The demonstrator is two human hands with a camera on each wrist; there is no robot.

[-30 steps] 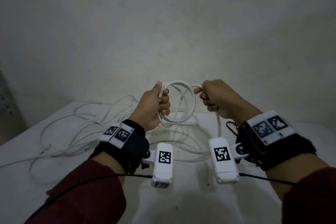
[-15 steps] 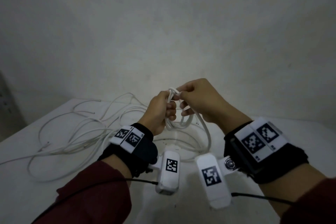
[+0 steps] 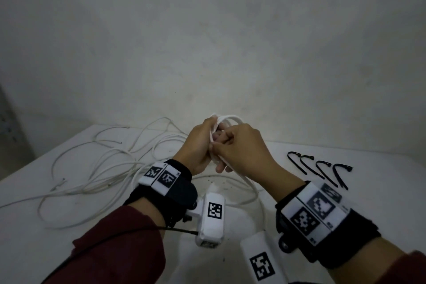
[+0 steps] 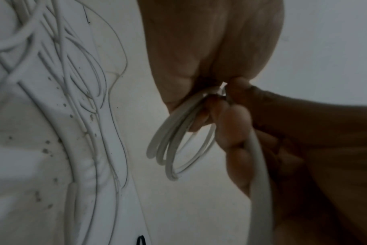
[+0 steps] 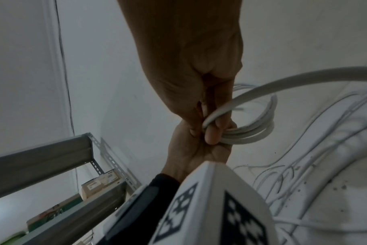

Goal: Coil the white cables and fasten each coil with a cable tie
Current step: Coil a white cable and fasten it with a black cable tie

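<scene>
Above the table, my left hand (image 3: 202,145) grips a small coil of white cable (image 3: 228,119), several loops wide. The same coil (image 4: 174,145) hangs below the fist in the left wrist view. My right hand (image 3: 232,147) presses against the left and pinches the free strand of that cable (image 3: 232,166), which trails down to the table. In the right wrist view the strand (image 5: 262,86) curves in to the fingers beside the coil (image 5: 256,131). Several black cable ties (image 3: 320,168) lie in a row on the table at the right.
A tangle of loose white cables (image 3: 103,168) spreads over the white table (image 3: 380,180) to the left and behind my hands. A plain wall stands just behind. A grey metal shelf (image 5: 52,155) with boxes shows in the right wrist view.
My right hand has moved left and met the left hand, bringing the strand onto the coil. The view has tilted so that the black cable ties now show.
</scene>
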